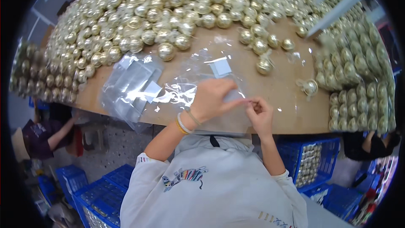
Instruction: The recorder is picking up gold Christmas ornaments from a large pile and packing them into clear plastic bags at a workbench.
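Note:
In front of my body, at the table's near edge, my left hand [215, 99] and my right hand [258, 112] meet over a clear plastic bag [232, 122]. The left hand is palm down with bent fingers on the film, its thumb reaching across to the right fingertips. My right thumb and fingers are pinched together on the bag's edge. Just beyond the left hand lies a small pale card [220, 67]. Left of my hands is a stack of flat clear bags [130, 84], with another pale card [152, 91] on it.
A large heap of shiny gold balls [168, 8] covers the table's far side. Packed trays of gold balls stand at the left [46, 76] and right [358, 105]. Blue crates [312, 160] are below. Other people [42, 137] sit at both sides.

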The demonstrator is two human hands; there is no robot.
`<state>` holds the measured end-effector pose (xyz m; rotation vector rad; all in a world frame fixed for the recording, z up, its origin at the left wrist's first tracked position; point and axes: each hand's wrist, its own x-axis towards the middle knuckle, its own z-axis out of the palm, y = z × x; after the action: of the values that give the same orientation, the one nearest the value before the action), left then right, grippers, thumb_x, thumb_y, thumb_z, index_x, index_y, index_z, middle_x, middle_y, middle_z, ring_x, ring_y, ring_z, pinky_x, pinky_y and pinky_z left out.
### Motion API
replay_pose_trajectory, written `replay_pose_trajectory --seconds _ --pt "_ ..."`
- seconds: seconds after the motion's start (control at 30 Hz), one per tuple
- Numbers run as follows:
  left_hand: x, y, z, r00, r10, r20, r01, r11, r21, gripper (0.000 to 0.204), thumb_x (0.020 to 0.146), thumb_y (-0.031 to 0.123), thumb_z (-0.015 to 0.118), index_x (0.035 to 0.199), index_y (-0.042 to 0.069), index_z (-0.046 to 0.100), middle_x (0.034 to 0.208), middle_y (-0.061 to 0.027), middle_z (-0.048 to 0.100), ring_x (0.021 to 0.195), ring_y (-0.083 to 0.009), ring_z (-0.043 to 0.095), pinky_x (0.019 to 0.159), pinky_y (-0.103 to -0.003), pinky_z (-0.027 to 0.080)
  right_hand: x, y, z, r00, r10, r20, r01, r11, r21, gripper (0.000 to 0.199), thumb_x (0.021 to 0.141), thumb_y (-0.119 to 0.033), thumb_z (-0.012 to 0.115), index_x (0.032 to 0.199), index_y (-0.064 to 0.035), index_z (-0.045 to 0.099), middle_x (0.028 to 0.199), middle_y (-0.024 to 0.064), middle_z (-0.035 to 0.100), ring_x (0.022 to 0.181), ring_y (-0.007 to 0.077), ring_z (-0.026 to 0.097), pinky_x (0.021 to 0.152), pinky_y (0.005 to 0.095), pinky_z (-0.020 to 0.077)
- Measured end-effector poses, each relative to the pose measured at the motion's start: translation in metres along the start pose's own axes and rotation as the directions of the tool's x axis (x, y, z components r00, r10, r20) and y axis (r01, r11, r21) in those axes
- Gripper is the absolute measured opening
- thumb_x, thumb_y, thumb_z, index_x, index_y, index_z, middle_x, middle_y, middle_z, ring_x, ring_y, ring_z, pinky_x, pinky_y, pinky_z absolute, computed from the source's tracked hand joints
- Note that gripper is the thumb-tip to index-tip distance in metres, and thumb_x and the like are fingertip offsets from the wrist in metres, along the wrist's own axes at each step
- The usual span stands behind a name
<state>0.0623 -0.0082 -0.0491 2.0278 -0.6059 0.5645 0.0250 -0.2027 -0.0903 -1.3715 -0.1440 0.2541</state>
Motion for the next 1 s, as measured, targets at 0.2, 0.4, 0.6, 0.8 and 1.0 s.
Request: replay_pose_trajectory --seconds 0.2,0.4,0.6,0.8,1.0 --pt "0.001 -0.008 -0.003 0.971 -0.218 -0.098 0.226 0.971 0.078 0.029 0.078 0.03 0.076 0.073 0.005 0.063 0.057 -0.0066 0.053 0.049 -0.0224 0.05 0.048 -0.032 0.039 0.013 -0.007 0.023 0.972 0.019 -0.233 0.001 0.996 0.084 0.016 0.089 -0.002 0.064 0.105 -0.0006 0.063 0.072 -0.0014 0.058 0.056 0.0051 0.051 0.051 0.0192 0.04" --pt "0.012 -0.023 0.013 0.982 -0.154 -0.112 0.167 0.979 0.12 0.033 0.079 0.035 0.075 0.073 0.006 0.063 0.062 -0.0087 0.058 0.054 -0.0259 0.056 0.05 -0.034 0.041 0.021 -0.02 -0.005 0.918 -0.379 0.12 0.326 0.543 -0.774 0.015 0.088 -0.009 0.068 0.098 0.0025 0.065 0.081 0.005 0.064 0.064 0.0123 0.058 0.06 0.0261 0.0484" --pt "0.007 -0.038 0.041 0.99 -0.002 -0.14 0.022 0.989 0.144 0.034 0.08 0.039 0.072 0.071 0.009 0.058 0.063 -0.0054 0.054 0.062 -0.0231 0.054 0.065 -0.035 0.04 0.021 -0.042 -0.009 0.952 0.242 0.187 -0.236 0.97 -0.057 0.027 0.09 -0.007 0.063 0.114 0.0026 0.055 0.096 0.0167 0.069 0.083 0.0178 0.068 0.076 0.0287 0.0553" --pt "-0.009 -0.028 0.006 0.981 -0.103 -0.166 0.105 0.994 0.004 0.033 0.077 0.036 0.076 0.078 0.008 0.059 0.071 -0.0047 0.054 0.069 -0.0224 0.053 0.074 -0.034 0.039 0.015 -0.04 0.014 0.95 0.168 0.262 -0.132 0.98 -0.148 0.033 0.091 -0.008 0.062 0.119 0.0038 0.048 0.099 0.0183 0.068 0.092 0.0214 0.068 0.08 0.0308 0.0566" --pt "-0.067 -0.009 -0.141 0.893 0.032 0.449 -0.15 0.961 0.231 0.1 0.065 0.062 0.075 0.143 0.012 0.039 0.151 -0.0161 0.032 0.138 -0.04 0.029 0.112 -0.048 0.027 0.02 -0.013 -0.004 0.979 0.202 -0.017 -0.203 0.973 -0.112 0.033 0.091 -0.006 0.062 0.122 0.0034 0.051 0.104 0.0153 0.067 0.094 0.0215 0.068 0.082 0.0311 0.0566"
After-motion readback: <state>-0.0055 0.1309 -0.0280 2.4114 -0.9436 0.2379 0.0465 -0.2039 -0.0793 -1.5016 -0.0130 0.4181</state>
